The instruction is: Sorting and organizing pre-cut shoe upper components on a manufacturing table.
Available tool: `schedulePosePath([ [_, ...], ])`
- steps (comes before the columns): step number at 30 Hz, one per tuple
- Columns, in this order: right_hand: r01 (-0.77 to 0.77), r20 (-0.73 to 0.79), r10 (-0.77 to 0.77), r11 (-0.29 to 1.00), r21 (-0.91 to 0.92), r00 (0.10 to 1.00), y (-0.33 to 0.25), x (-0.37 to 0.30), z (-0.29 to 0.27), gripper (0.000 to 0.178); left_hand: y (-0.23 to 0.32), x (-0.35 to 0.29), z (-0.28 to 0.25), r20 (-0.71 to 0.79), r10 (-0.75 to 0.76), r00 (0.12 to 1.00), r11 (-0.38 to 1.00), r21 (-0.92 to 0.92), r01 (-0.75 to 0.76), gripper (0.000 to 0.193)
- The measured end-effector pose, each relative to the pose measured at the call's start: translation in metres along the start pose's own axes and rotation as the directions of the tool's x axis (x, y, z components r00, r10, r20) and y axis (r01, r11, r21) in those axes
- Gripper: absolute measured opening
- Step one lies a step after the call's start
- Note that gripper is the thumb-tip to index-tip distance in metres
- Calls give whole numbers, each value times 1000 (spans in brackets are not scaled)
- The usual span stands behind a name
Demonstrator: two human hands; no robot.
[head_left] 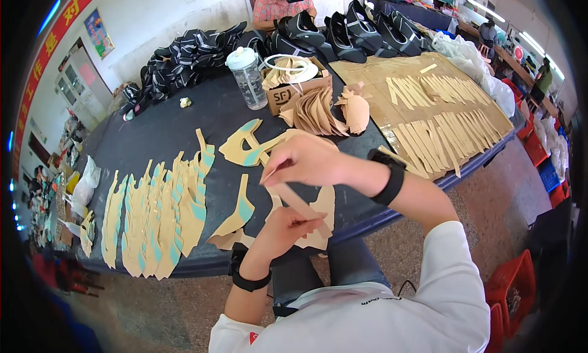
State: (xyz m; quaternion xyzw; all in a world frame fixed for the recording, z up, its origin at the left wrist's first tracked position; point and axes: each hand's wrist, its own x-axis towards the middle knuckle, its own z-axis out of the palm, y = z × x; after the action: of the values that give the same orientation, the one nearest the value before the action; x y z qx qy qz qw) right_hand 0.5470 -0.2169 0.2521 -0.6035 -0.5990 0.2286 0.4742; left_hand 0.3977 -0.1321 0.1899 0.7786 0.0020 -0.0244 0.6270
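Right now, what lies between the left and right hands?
A narrow tan strip slants from the right hand down to the left hand, in the head view.

Tan strip (294, 200) stretched slantwise between the two hands, over a pale piece (325, 211).
The strip is narrow, flat and plain, raised off the tabletop (355, 200); its far-left end sits in the right grip (300, 161), its near-right end at the fingers of the left grip (285, 230). The piece, beige with curved edges, lies at the tabletop's near edge, partly hidden by the left hand and strip; whether it is one sheet or several, or touches the strip, cannot be told.
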Motion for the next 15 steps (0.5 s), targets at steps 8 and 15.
schedulePosePath([
  [8, 92, -187, -112, 989, -117, 976, 38, 7, 30, 25, -49, 16, 3, -387, -185, 903, 972, -205, 111, 11],
  [15, -283, -150, 296, 954, 105, 943, 69, -47, 13, 23, -60, 23, 7, -469, -298, 831, 951, -217, 219, 9],
])
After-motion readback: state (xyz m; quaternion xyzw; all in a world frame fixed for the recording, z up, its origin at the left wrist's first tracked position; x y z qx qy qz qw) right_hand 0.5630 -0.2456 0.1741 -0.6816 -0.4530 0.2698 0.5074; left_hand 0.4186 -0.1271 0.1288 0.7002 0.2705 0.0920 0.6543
